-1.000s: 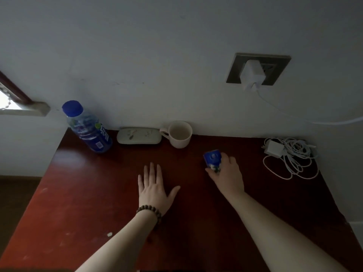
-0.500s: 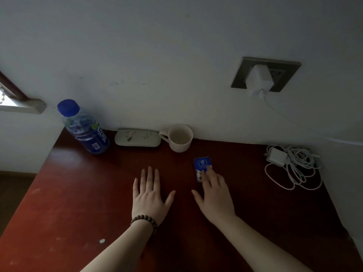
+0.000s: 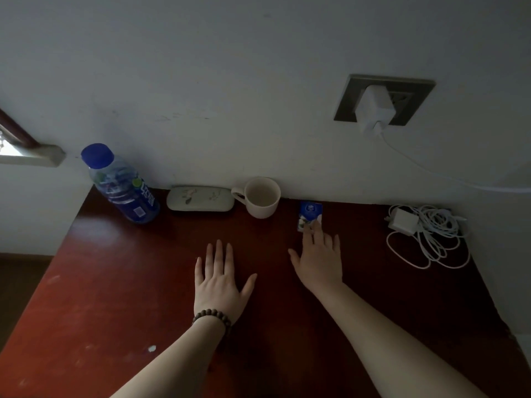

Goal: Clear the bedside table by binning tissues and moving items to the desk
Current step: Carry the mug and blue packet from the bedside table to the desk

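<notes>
A small blue tissue pack (image 3: 310, 214) lies flat on the dark red desk (image 3: 115, 282), near the wall. My right hand (image 3: 319, 259) rests flat and open just in front of it, fingertips touching its near edge. My left hand (image 3: 219, 278), with a bead bracelet on the wrist, lies flat and open on the desk to the left. Along the wall stand a blue-capped water bottle (image 3: 123, 186), a pale glasses case (image 3: 200, 198) and a cream mug (image 3: 262, 196).
A coiled white charger cable with its adapter (image 3: 425, 234) lies at the desk's right. Another white charger (image 3: 373, 110) is plugged into the wall socket, its cable running off right. A small white scrap (image 3: 151, 348) sits near the front left. A window sill shows at far left.
My right hand set the blue tissue pack down flat and let go, then spread open behind it. The view has tilted slightly. My left hand has stayed flat.
</notes>
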Motion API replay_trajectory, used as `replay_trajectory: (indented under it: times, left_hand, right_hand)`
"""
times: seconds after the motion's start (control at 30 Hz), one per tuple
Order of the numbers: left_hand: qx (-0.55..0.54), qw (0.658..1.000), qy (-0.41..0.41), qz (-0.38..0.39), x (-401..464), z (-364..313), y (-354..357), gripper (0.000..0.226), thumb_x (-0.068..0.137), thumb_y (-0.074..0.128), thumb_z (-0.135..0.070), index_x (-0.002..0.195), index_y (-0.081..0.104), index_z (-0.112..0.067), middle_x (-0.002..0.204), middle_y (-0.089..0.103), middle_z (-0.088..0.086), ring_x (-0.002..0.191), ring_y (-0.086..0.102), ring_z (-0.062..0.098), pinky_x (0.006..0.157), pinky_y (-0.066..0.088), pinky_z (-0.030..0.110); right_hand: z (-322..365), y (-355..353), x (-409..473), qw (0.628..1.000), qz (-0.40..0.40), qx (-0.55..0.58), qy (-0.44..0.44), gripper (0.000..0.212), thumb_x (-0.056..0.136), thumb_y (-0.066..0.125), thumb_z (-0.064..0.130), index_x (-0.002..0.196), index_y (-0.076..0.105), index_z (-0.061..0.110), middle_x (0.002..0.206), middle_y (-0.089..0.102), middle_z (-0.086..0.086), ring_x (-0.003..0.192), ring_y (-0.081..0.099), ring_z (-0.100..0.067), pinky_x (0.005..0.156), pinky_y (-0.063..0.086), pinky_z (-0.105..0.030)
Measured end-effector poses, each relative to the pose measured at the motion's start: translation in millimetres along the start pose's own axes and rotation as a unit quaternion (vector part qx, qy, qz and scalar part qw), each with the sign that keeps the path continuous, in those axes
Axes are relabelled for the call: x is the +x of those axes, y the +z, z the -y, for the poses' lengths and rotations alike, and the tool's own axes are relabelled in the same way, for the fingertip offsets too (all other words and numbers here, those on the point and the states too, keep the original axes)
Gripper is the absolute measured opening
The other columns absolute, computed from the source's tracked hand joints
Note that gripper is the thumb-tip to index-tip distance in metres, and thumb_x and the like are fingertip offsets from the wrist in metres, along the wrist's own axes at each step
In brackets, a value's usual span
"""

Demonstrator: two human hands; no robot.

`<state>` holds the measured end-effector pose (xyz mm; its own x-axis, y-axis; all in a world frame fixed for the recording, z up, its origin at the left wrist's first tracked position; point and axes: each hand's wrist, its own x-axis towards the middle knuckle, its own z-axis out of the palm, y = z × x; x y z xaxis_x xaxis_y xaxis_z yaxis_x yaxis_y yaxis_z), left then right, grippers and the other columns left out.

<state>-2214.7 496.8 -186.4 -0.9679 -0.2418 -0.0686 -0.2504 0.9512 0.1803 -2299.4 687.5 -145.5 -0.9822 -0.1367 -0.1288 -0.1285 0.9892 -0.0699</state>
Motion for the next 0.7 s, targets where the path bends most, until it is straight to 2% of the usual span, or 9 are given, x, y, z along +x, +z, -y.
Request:
replay_trajectory:
  times: [0.13,0.27,0.43,0.6,0.7]
  left_hand:
    - [-0.004,1.0,0.0,0.0,0.3,-0.8,-1.7,0.089,0.08,0.005,-0.077,0.147,-0.003,-0.02,0.158,-0.001,0.002,0.143,-0.015,0.017,0.115,-0.01,0.041]
    - [-0.001,1.0,0.003,-0.001,-0.2,-1.2,-2.2,0.089,0.08,0.005,-0.077,0.148,-0.002,-0.019,0.158,-0.002,0.002,0.143,-0.015,0.017,0.115,-0.009,0.041]
    - [0.002,1.0,0.003,-0.003,-0.9,-1.1,-3.2,0.089,0.08,0.004,-0.077,0.148,-0.003,-0.02,0.158,-0.002,0.002,0.143,-0.015,0.017,0.115,-0.01,0.041]
    - [0.016,1.0,0.0,0.01,0.0,0.2,-3.2,0.089,0.08,0.002,-0.077,0.148,-0.005,-0.02,0.157,-0.007,0.001,0.142,-0.018,0.017,0.114,-0.013,0.04]
    - [-0.005,1.0,0.003,0.017,0.6,-2.4,-5.7,0.09,0.08,0.004,-0.077,0.149,-0.003,-0.019,0.157,-0.007,0.002,0.142,-0.018,0.017,0.114,-0.013,0.04]
  right_hand:
    - [-6.1,-3.4,12.8,0.998,0.008,0.017,0.056,0.076,0.094,0.035,0.054,0.149,0.012,0.007,0.158,0.01,-0.015,0.14,0.021,-0.032,0.118,0.01,-0.049]
    - [-17.0,-7.3,22.7,0.997,0.036,0.056,0.045,0.078,0.094,0.038,0.051,0.149,0.005,0.007,0.159,0.004,-0.016,0.144,0.011,-0.033,0.119,0.007,-0.045]
    - [-10.0,-7.9,30.0,0.995,0.083,0.05,0.036,0.086,0.092,0.034,0.06,0.15,-0.006,0.009,0.158,-0.012,-0.017,0.145,0.0,-0.036,0.119,0.003,-0.043]
    - [-6.3,-8.4,31.4,0.992,0.105,0.04,0.058,0.087,0.091,0.034,0.061,0.15,-0.009,0.013,0.158,-0.013,-0.013,0.145,-0.005,-0.035,0.117,0.001,-0.051]
    - [-8.5,-14.2,24.8,0.993,0.092,0.051,0.057,0.083,0.092,0.033,0.059,0.149,-0.01,0.017,0.158,-0.016,-0.009,0.145,-0.012,-0.032,0.116,-0.002,-0.054]
